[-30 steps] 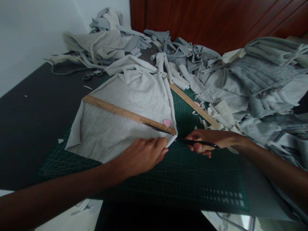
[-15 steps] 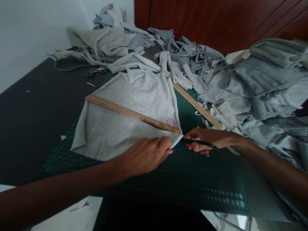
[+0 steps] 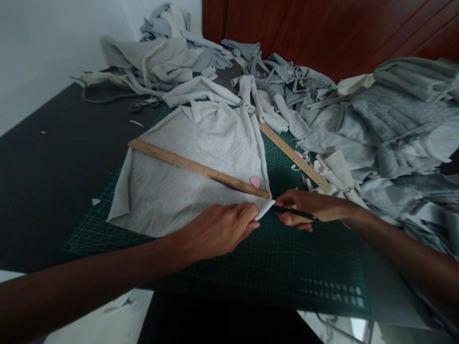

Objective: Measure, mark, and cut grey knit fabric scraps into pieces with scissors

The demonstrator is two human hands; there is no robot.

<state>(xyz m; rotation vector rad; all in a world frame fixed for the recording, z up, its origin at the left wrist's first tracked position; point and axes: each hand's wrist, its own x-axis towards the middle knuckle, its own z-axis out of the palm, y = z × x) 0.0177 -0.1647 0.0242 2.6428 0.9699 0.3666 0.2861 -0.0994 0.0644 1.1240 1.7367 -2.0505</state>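
Observation:
A light grey piece of knit cloth (image 3: 172,200) lies spread out, its near right edge folded over. My left hand (image 3: 229,227) is closed on that folded edge, pinching it close to the right corner. In my right hand (image 3: 297,208) is a pair of black-handled scissors (image 3: 299,213), held at the same corner; the blades are mostly hidden. A wooden ruler (image 3: 193,166) lies slantwise across the cloth, its right end near the corner. Beside that end sits a pink piece of tailor's chalk (image 3: 255,182). Part of a dark strip (image 3: 224,184) shows along the ruler's lower edge.
Beneath the cloth is a green cutting mat (image 3: 287,267) on a dark table (image 3: 46,177). A second wooden ruler (image 3: 294,155) lies to the right. Grey and cream fabric scraps (image 3: 154,62) are heaped at the back, with more folded cloth (image 3: 401,112) piled on the right.
The scissors' handle has turned slightly in my right hand and looks narrower. My left hand keeps its grip on the fold; the whole view has shifted a little.

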